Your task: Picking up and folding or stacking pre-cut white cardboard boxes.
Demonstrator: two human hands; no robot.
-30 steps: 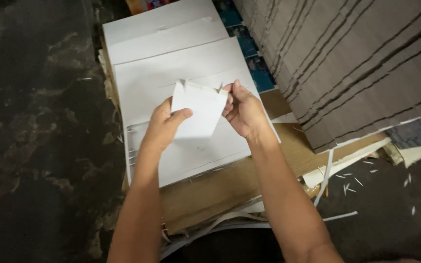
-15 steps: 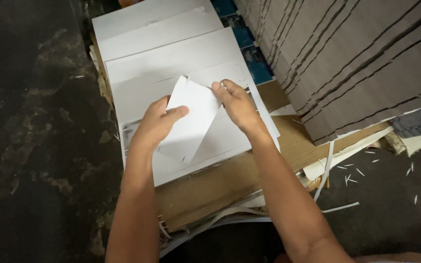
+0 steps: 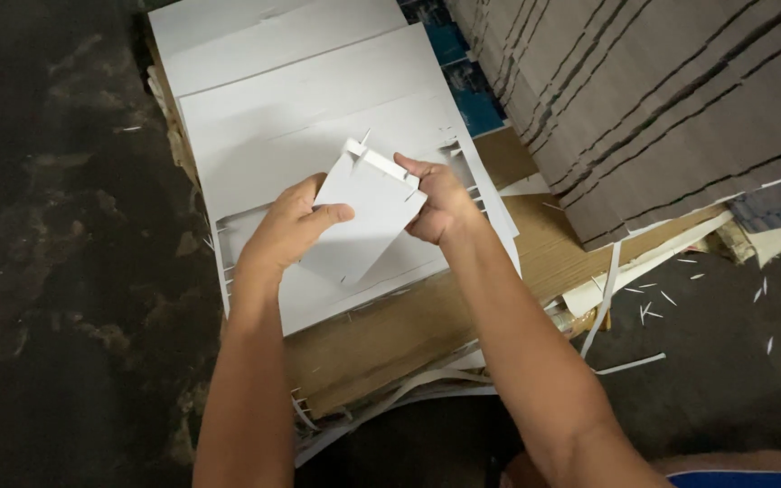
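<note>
**Two hands fold a white card blank above a stack of flat sheets**

At the centre of the frame both hands hold one white die-cut card piece (image 3: 365,220), tilted, with its upper edge bent up into a narrow flap that carries small tabs. The left hand (image 3: 287,233) grips the piece's left edge, thumb laid across the front face and fingers curled behind. The right hand (image 3: 440,201) closes on the upper right corner, fingers wrapped over the folded flap; how the thumb sits there is hard to make out, as it is hidden behind the card.

The piece hangs just above a stack of white flat sheets (image 3: 300,108) that fills the upper left and centre of the frame, and whether its lower corner touches the top sheet cannot be told. Under the white stack lies brown cardboard (image 3: 390,339), showing at lower centre. In the upper right rises a tall pile of grey-brown board sheets (image 3: 644,99), stacked edge-on. A blue printed item (image 3: 476,99) peeks out between that pile and the white stack. Thin white paper trimmings (image 3: 630,303) are scattered on the dark floor (image 3: 56,271) at right, and the floor also fills the left side.
</note>
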